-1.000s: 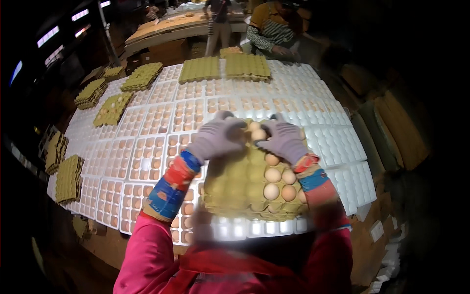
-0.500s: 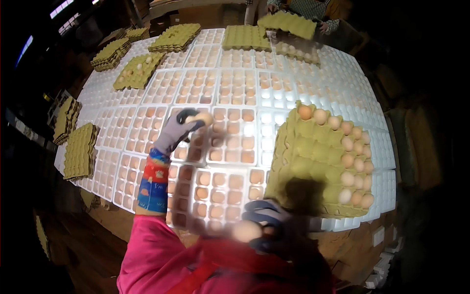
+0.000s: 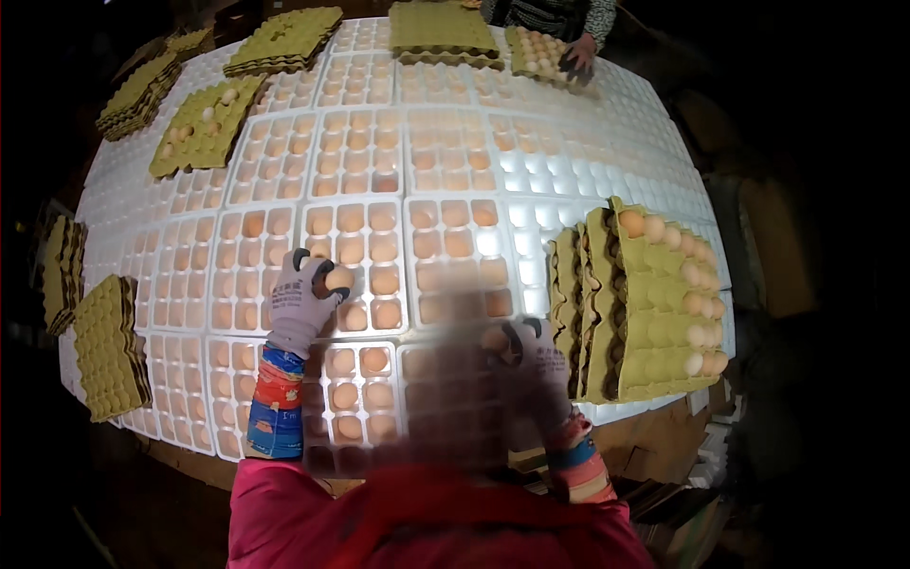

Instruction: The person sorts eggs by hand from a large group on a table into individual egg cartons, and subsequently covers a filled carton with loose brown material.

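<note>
The left hand [image 3: 301, 305], in a grey glove with dark fingertips, is curled around a brown egg [image 3: 338, 277], pinching it between thumb and fingers over a white tray [image 3: 353, 268] near the middle of the lit table [image 3: 607, 142]. The egg sits just above the tray's cups, toward that tray's left side, where other eggs already lie in rows. A striped cuff [image 3: 276, 400] covers the wrist, and a pink sleeve [image 3: 284, 512] comes in from the lower edge.

The right hand [image 3: 538, 365], gloved the same way, is at the near edge of the table, just left of a stack of yellow-green cardboard egg trays [image 3: 637, 303]. It is blurred; its fingers are bent around what looks like a second egg [image 3: 495, 339], though how firmly it grips I cannot tell. The top tray of that stack holds eggs along its far and right sides and stands at the table's near right corner.

White trays cover the whole table, many filled with brown eggs. Another cardboard tray [image 3: 204, 126] with a few eggs lies toward the far left corner, and empty cardboard stacks [image 3: 106, 346] sit along the left edge. At the far edge, another person's gloved hand [image 3: 576, 59] rests on a filled cardboard tray [image 3: 542, 55].
</note>
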Available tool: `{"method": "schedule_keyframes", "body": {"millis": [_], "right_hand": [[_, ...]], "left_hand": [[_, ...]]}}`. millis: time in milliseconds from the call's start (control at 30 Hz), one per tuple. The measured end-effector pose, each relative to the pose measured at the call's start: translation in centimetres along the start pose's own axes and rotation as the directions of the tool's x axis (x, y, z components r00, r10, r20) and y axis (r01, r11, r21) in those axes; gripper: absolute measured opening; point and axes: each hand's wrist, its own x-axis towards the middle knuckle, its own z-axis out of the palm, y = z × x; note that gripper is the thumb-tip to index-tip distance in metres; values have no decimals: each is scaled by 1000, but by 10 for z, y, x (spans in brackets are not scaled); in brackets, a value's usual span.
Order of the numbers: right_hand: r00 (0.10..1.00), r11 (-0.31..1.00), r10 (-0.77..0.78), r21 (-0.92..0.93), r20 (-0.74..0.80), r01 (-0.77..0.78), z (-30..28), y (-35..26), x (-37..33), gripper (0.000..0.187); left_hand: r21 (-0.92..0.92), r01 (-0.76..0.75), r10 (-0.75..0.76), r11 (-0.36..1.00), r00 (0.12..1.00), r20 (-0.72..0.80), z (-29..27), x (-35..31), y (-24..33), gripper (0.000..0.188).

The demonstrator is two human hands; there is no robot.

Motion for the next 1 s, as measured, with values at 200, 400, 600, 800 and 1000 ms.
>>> {"method": "schedule_keyframes", "body": {"millis": [200, 400, 600, 800, 1000], "right_hand": [[859, 853, 8, -445, -512, -273, 48, 57, 117, 36], [915, 725, 187, -578, -357, -374, 39, 67, 156, 22], [905, 869, 214, -352, -367, -349, 28, 90, 223, 37], [771, 964, 161, 265, -617, 10, 52, 117, 285, 35], [868, 977, -99, -212, -486, -7, 99, 156, 281, 31]], "left_hand": [[158, -216, 158, 963, 936, 315, 23, 10, 12, 37], [-445, -341, 353, 828, 934, -59, 38, 51, 112, 41], [-194, -525, 560, 829, 790, 251, 179, 131, 145, 39], [-882, 388, 339, -268, 895, 291, 163, 177, 110, 33], [-784, -236, 170, 574, 971, -168, 162, 245, 174, 50]]}}
